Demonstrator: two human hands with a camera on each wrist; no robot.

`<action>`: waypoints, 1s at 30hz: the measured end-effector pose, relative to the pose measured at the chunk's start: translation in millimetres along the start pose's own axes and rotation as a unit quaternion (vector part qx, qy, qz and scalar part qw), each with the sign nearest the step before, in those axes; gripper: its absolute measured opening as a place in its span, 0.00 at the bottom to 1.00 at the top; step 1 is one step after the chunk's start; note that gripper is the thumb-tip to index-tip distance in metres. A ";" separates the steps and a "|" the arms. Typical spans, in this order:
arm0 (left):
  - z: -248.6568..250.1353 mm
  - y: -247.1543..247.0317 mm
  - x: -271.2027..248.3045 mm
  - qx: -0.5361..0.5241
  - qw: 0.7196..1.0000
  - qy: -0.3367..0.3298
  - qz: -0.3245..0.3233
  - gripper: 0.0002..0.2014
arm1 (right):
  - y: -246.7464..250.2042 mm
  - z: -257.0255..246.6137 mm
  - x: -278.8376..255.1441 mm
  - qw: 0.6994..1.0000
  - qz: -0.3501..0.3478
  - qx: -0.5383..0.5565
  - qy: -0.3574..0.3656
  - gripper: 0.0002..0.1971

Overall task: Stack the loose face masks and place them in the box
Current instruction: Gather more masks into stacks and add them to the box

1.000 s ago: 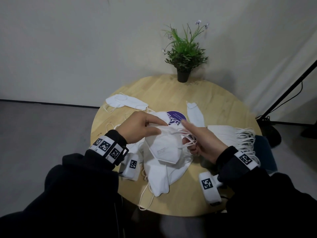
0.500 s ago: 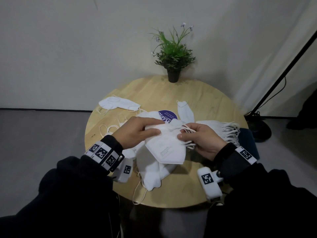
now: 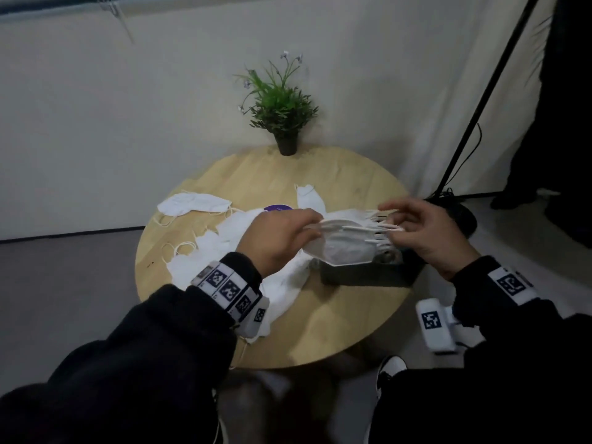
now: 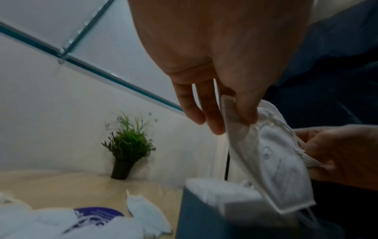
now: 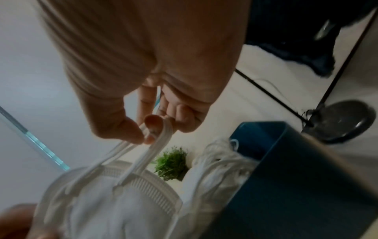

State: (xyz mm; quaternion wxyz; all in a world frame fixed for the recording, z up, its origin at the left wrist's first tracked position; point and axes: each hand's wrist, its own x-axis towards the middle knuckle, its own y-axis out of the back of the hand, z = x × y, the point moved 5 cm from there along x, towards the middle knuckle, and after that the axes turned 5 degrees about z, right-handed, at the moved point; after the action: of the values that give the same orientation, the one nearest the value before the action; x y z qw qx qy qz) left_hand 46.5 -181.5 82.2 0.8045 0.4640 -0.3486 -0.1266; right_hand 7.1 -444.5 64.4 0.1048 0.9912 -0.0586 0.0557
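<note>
Both hands hold a small stack of masks over the open box.

The left hand (image 3: 282,235) pinches the left edge of the stack of masks (image 3: 346,248) between thumb and fingers, while the right hand (image 3: 426,232) pinches the bundle of ear loops (image 5: 143,155) at its right end between thumb and fingertips. The stack hangs just above the dark blue box (image 3: 365,277), which stands on the right side of the round wooden desk (image 3: 346,318) and already has white masks inside. More loose masks (image 3: 224,245) lie spread over the left and middle of the desk, one partly covering a purple round label (image 3: 278,207). A single mask (image 3: 309,200) lies beyond the box, and a potted plant (image 3: 282,113) stands at the far edge.
</note>
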 end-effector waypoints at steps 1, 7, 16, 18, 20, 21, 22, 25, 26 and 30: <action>5.5 -10.5 2.9 0.015 1.000 -0.011 -0.001 0.16 | 5.6 6.4 0.1 0.999 0.011 -0.037 0.000 0.22; 7.0 -42.9 17.0 0.105 0.993 -0.046 0.036 0.21 | 11.7 28.5 8.8 0.991 0.044 -0.126 -0.011 0.13; 5.1 -40.3 4.0 0.122 0.970 -0.119 0.176 0.10 | 9.6 29.1 18.7 0.996 0.061 -0.070 -0.008 0.15; 5.3 -36.9 3.1 0.125 0.968 -0.112 0.188 0.10 | 7.6 28.4 16.0 0.997 0.043 -0.063 -0.005 0.15; 6.4 -34.6 4.7 0.125 0.968 -0.102 0.194 0.09 | 7.7 27.6 14.8 0.997 0.037 -0.061 -0.004 0.15; 7.1 -34.7 5.5 0.123 0.968 -0.103 0.192 0.10 | 8.2 27.6 14.8 0.997 0.036 -0.062 -0.005 0.15; 8.0 -35.8 6.3 0.119 0.970 -0.106 0.186 0.10 | 9.1 27.6 15.1 0.997 0.039 -0.062 -0.005 0.14; 10.3 -45.2 6.4 0.099 0.981 -0.122 0.117 0.13 | 11.9 31.9 17.3 0.997 0.042 -0.067 -0.026 0.11; 12.1 -51.1 3.6 0.094 0.983 -0.133 0.082 0.14 | 11.2 36.1 17.8 0.995 0.027 -0.085 -0.041 0.11; 21.9 -71.2 -4.8 0.099 0.979 -0.177 -0.004 0.15 | 3.1 53.1 14.2 0.973 -0.056 -0.196 -0.103 0.12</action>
State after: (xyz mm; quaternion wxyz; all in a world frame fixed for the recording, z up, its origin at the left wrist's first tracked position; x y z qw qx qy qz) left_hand 36.7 -231.6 27.7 0.6797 0.5129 -0.4943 -0.1751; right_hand 25.9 -460.3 15.1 0.2936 0.9534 -0.0233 -0.0656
